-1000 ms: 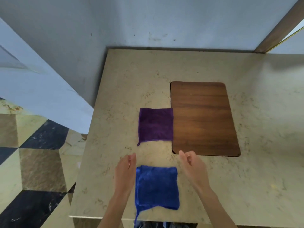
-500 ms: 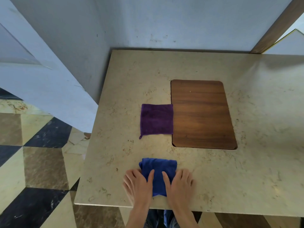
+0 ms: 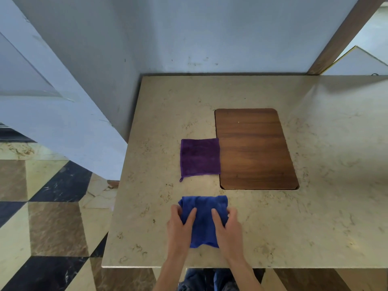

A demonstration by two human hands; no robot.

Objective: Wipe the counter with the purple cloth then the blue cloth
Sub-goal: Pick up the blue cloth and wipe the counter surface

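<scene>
Desk (image 3: 315, 217): beige stone top w/ a wood panel (image 3: 254, 148) set in at centre.

Purple cloth (image 3: 199, 158): flat, square, its right edge touching the panel's left edge, loop tab at near-left corner. No hand on it; same spot as 1 s ago.

Blue cloth (image 3: 203, 219): near edge of desk, just nearer than the purple one, a strip of bare stone between them. Changed: 1 s ago it lay spread flat w/ a corner hanging over the near edge; now bunched and shorter, all on the desk.

Left hand (image 3: 180, 225): was hovering off the cloth's left side; now pressed down on its left part, fingers (image 3: 192, 214) spread over the fabric.

Right hand (image 3: 227, 226): same change, now pressing the right part, fingertips curled at the cloth's right edge.

Hands approx. side by side, cloth between and under them. Clamped vs. just pressing: cannot tell.

Task note: order says purple first. Both hands working blue suggests either blue wipe is under way or prep only; purple pass can't be confirmed from its tidy state.
</scene>
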